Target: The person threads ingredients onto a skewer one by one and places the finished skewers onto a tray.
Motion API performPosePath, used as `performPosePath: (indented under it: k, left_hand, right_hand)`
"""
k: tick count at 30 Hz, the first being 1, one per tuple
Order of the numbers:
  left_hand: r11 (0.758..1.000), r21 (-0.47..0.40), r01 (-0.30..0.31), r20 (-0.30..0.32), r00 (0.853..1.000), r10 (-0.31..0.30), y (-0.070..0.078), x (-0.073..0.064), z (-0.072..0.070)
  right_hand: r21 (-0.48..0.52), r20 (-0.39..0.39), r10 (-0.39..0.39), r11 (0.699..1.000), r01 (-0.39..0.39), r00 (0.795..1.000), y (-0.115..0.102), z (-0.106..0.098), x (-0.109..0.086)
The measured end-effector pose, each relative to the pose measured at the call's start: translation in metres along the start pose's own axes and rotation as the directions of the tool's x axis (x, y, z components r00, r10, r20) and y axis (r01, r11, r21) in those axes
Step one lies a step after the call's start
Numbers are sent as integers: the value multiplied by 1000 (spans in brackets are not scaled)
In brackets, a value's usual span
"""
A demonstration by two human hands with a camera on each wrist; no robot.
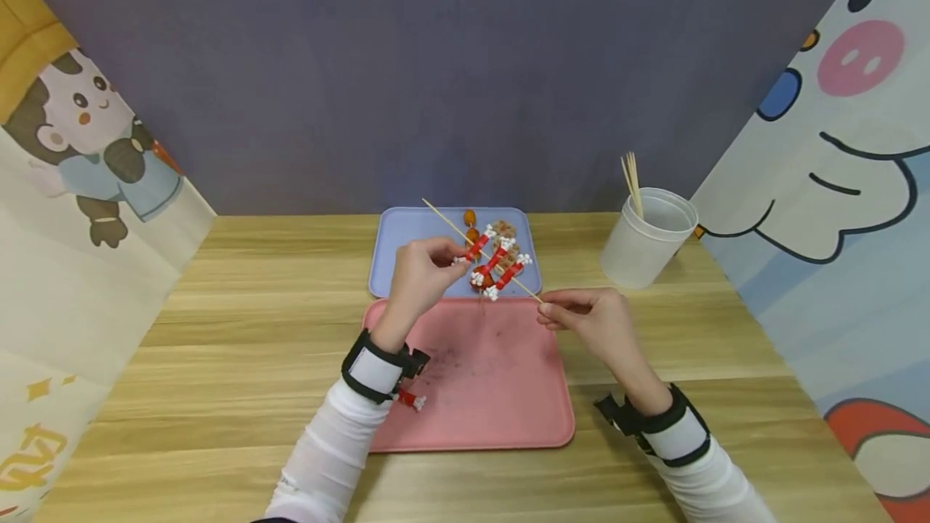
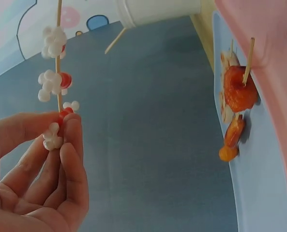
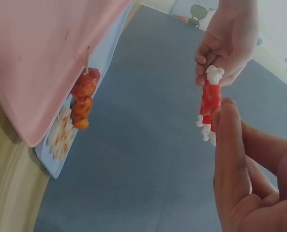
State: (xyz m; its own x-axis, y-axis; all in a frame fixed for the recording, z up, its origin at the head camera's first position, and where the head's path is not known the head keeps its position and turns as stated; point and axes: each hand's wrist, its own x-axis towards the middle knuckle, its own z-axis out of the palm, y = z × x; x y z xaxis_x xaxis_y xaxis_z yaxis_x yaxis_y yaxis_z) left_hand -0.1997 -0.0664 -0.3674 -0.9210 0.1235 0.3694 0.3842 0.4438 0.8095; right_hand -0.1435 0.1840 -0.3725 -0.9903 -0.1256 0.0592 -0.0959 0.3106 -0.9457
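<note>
A thin bamboo skewer [image 1: 445, 218] slants over the trays, threaded through three red pieces [image 1: 497, 261] with white knobbed ends, like small bones. My left hand [image 1: 423, 274] pinches the piece nearest the skewer's far left end between thumb and fingers; in the left wrist view, the fingertips [image 2: 71, 124] lie around its red middle. At the other end, my right hand [image 1: 597, 323] pinches the bare stick between thumb and fingertips. Another red bone-like piece [image 1: 412, 399] lies on the pink tray [image 1: 501, 402], partly hidden by the left wrist strap.
Behind the pink tray, a blue tray [image 1: 392, 242] carries a skewer of orange-brown pieces [image 2: 240, 92] and a pale skewer with browned marks [image 3: 61, 133]. To the right stands a white tub [image 1: 643, 253] with several bamboo sticks [image 1: 632, 180]. A grey panel rises behind.
</note>
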Motion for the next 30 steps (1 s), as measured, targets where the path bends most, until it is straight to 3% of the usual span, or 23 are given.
performPosePath:
  k: [10, 14, 19, 22, 24, 26, 28, 30]
  left_hand:
    - [999, -34, 42, 18, 999, -41, 2, 0, -2]
    - [999, -32, 18, 28, 999, -17, 1, 0, -2]
    - [998, 27, -48, 120, 992, 44, -2, -3, -12]
    - [991, 119, -62, 190, 981, 38, -9, -11, -24]
    - [980, 181, -82, 242, 970, 36, -16, -19, -32]
    - [964, 235, -121, 319, 947, 41, -23, -27, -38]
    - [949, 269, -163, 411, 911, 40, -31, -35, -43]
    - [938, 280, -204, 511, 859, 34, -38, -42, -46]
  right_hand:
    - [-5, 38, 5, 1000, -4, 999, 5, 4, 2]
    - [-14, 63, -12, 1000, 13, 998, 5, 4, 2]
    - [18, 55, -18, 1000, 17, 998, 8, -1, 2]
    - [27, 32, -20, 999, 19, 999, 11, -8, 1]
    - [16, 20, -18, 1000, 18, 1000, 14, -13, 0]
    - [6, 12, -8, 1000, 8, 1000, 17, -18, 0]
    - [-3, 3, 10, 1000, -10, 1000, 21, -23, 0]
    - [-11, -7, 33, 999, -33, 999, 25, -28, 1]
